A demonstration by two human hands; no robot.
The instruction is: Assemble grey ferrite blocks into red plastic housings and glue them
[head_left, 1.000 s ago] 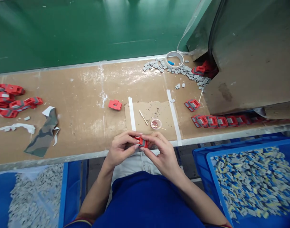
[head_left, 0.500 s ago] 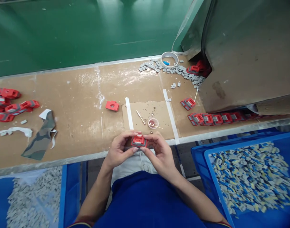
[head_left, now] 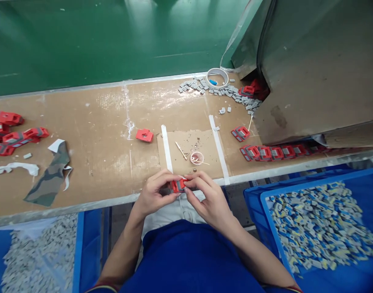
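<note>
A small red and grey plastic toy car body point(head_left: 178, 186) is held between both hands at the front edge of the table. My left hand point(head_left: 156, 190) grips its left end between thumb and fingers. My right hand point(head_left: 204, 193) pinches its right end, and the fingertips hide part of that side. Just beyond the hands, a small round cup point(head_left: 197, 158) of reddish stuff has thin sticks in it. A pale stick point(head_left: 181, 150) lies to its left. Farther left is a loose red plastic part point(head_left: 144, 135).
Red and grey pieces line the right point(head_left: 277, 153), and more are heaped at the left point(head_left: 14, 129). Small grey pieces surround a tape roll point(head_left: 217, 78). A metal housing point(head_left: 321, 73) stands at right. Blue bins point(head_left: 262, 215) of small parts flank me below the table.
The red and grey car body has been turned and tilted in my hands. My right fingers have shifted to pinch its right end. The view has shifted slightly.
</note>
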